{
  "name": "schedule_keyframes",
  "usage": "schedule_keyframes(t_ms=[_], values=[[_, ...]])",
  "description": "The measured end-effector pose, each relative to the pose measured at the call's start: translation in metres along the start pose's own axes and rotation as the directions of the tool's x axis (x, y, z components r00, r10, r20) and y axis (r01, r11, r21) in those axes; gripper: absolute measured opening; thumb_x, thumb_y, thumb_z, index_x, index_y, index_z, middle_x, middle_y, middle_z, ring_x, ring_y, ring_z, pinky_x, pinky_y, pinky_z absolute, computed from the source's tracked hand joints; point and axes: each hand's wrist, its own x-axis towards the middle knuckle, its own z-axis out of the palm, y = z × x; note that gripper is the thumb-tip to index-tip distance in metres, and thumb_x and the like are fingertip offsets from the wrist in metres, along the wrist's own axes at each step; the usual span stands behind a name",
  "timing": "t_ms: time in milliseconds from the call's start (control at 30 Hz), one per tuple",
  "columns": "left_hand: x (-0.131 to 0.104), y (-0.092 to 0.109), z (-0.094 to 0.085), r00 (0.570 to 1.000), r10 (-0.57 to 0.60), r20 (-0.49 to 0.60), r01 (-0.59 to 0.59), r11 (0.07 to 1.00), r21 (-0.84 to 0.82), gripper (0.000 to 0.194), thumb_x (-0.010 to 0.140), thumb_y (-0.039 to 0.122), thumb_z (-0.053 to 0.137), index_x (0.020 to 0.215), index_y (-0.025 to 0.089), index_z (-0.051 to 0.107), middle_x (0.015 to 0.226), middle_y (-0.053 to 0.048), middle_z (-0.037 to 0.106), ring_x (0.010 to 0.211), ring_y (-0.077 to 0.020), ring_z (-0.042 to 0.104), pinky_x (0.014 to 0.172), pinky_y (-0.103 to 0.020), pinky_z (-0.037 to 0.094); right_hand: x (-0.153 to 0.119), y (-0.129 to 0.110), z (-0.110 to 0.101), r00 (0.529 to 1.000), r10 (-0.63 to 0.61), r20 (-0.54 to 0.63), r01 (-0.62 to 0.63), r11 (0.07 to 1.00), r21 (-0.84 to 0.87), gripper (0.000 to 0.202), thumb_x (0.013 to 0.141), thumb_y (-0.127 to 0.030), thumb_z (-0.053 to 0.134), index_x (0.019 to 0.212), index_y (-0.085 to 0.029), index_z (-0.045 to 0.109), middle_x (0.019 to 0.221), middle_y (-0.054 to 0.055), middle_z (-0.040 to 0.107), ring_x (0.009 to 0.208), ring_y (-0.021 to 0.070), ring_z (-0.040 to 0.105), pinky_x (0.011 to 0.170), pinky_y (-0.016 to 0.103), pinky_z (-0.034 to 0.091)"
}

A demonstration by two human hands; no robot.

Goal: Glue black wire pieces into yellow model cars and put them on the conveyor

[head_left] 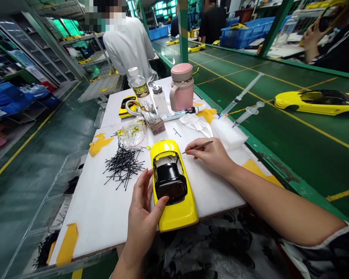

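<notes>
A yellow model car body with a black roof lies on the white foam-covered table. My left hand grips it by its left side, the thumb over the edge near the dark window. In my right hand is a thin pointed metal tool, perhaps tweezers, pinched between the fingers. Its tip points left, just beside the car's upper right edge. Left of the car spreads a pile of thin black sticks. A couple more black sticks lie beyond the car.
Behind the car stand a pink mug, a labelled bottle, a clear dispenser and a marker. Two syringes stick up from a foam block. A green conveyor carrying yellow cars runs along the right.
</notes>
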Motion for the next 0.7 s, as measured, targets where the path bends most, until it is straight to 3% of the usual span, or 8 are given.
schedule_keyframes(t_ms=[67,167,233,400,700], values=[[0.000,0.000,0.000,1.000,0.002,0.004,-0.002,1.000,0.007,0.070,0.087,0.030,0.079,0.148,0.036,0.046,0.160,-0.007,0.047,0.153,-0.0281,0.041,0.123,-0.039,0.040,-0.011,-0.007,-0.004,0.979,-0.201,-0.024,0.197,0.974,-0.114,0.008,0.086,-0.017,0.071,0.085,-0.017,0.079,0.082,0.004,0.078,0.071,0.0158,0.071,0.064,0.026,0.058],[-0.001,-0.001,-0.002,1.000,0.009,0.013,-0.010,1.000,0.018,0.070,0.087,0.030,0.078,0.149,0.037,0.045,0.161,-0.006,0.046,0.153,-0.0267,0.041,0.122,-0.037,0.042,-0.043,-0.015,-0.011,0.856,-0.517,0.013,0.496,0.813,-0.306,0.016,0.095,-0.010,0.063,0.098,-0.016,0.078,0.097,0.008,0.080,0.087,0.0165,0.076,0.077,0.027,0.061],[0.000,-0.001,-0.002,1.000,0.014,0.016,-0.014,1.000,0.026,0.071,0.087,0.031,0.078,0.150,0.036,0.045,0.161,-0.007,0.045,0.153,-0.0270,0.040,0.122,-0.037,0.041,-0.070,-0.015,-0.013,0.785,-0.616,0.071,0.590,0.707,-0.390,0.023,0.097,-0.006,0.057,0.108,-0.014,0.075,0.110,0.013,0.079,0.100,0.0182,0.076,0.085,0.028,0.062],[0.001,0.000,-0.001,0.999,0.027,0.022,-0.028,0.999,0.040,0.069,0.087,0.032,0.078,0.148,0.034,0.045,0.160,-0.008,0.046,0.153,-0.0287,0.040,0.122,-0.041,0.042,-0.112,0.001,-0.007,0.706,-0.691,0.157,0.677,0.592,-0.437,0.027,0.099,-0.006,0.052,0.117,-0.008,0.072,0.116,0.020,0.076,0.123,0.0238,0.069,0.099,0.034,0.062],[0.001,-0.001,0.000,0.999,0.043,0.014,-0.043,0.998,0.037,0.071,0.087,0.031,0.079,0.149,0.033,0.044,0.159,-0.010,0.046,0.152,-0.0291,0.040,0.124,-0.041,0.040,-0.107,0.003,0.000,0.685,-0.713,0.151,0.698,0.583,-0.415,0.030,0.097,-0.006,0.053,0.120,-0.008,0.073,0.119,0.019,0.076,0.124,0.0239,0.069,0.103,0.034,0.061]])
